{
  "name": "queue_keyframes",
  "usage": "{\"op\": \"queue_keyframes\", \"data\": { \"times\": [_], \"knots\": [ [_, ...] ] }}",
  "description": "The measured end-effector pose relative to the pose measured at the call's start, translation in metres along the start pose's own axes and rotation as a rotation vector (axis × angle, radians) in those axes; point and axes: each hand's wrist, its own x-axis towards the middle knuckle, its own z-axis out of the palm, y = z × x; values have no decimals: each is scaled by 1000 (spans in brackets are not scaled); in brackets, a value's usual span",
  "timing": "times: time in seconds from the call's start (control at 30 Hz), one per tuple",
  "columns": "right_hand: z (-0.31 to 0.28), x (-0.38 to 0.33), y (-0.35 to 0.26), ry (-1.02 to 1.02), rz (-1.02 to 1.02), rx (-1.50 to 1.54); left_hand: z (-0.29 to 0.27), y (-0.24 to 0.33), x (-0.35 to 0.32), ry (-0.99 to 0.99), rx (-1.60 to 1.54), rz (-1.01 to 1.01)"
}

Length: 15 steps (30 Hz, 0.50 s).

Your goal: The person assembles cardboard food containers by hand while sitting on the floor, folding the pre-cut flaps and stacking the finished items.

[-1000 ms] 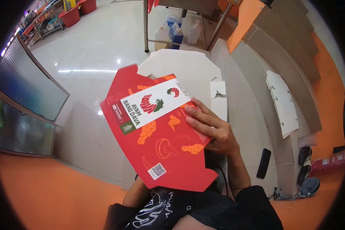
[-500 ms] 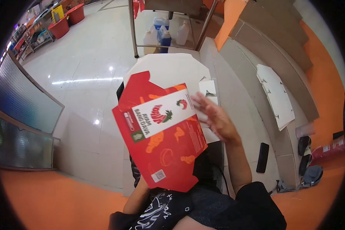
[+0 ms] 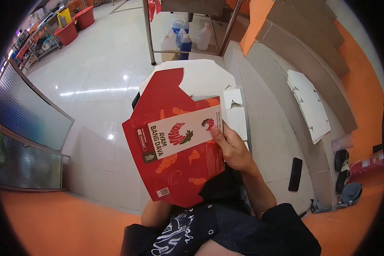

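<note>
The right hand [image 3: 231, 147] reaches forward from a bent forearm, fingers curled, thumb pressed flat on top. The left forearm [image 3: 155, 213] rises from below; its hand is hidden.

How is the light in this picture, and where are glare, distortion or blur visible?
Head view: bright, even indoor light; white glare streaks on the glossy floor; fisheye bends the stair edges and leaves black corners; the red flat carton and the right hand on it are sharp; the left hand is hidden behind the carton; the dark shirt at the bottom edge looks soft.
</note>
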Motion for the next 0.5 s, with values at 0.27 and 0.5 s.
{"op": "queue_keyframes", "data": {
  "times": [0.27,0.5],
  "knots": [
    [-3,0,-9,-47,-39,-97,8,-2,5,2,42,25],
    [-5,5,-11,157,19,43,11,-4,-2,-24,96,53]
  ]
}}
